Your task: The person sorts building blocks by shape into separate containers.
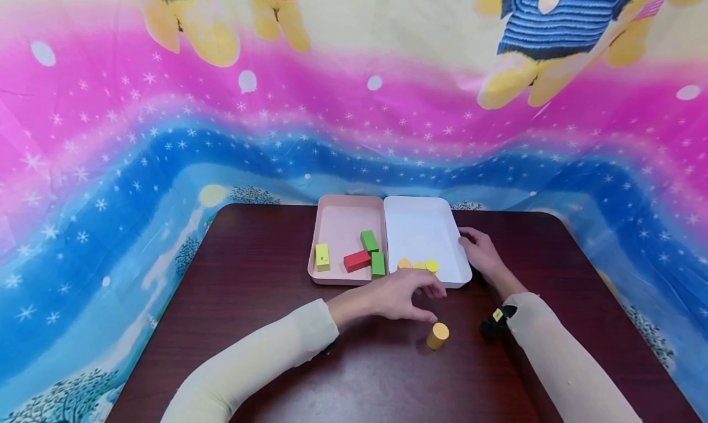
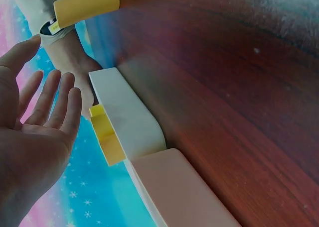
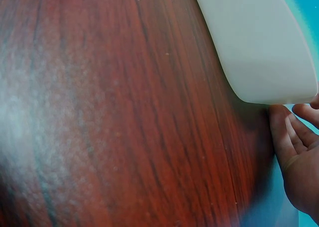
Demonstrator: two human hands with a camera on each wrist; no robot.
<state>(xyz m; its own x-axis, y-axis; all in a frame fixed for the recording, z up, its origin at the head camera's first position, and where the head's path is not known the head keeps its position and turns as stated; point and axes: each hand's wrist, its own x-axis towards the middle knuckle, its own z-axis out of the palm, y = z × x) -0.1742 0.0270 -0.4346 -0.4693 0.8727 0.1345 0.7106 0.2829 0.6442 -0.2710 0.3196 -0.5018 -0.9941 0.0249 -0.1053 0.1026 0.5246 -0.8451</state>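
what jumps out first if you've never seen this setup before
Probably the two trays side by side at the far middle of the dark wooden table: a pink tray holding green, red and yellow blocks, and a white tray with yellow discs near its front edge. Next, a yellow cylinder lies alone on the table, just below the open left hand, while the right hand touches the white tray's right rim.

bright, even light | soft shadows — wrist views blurred | head view edge-warped
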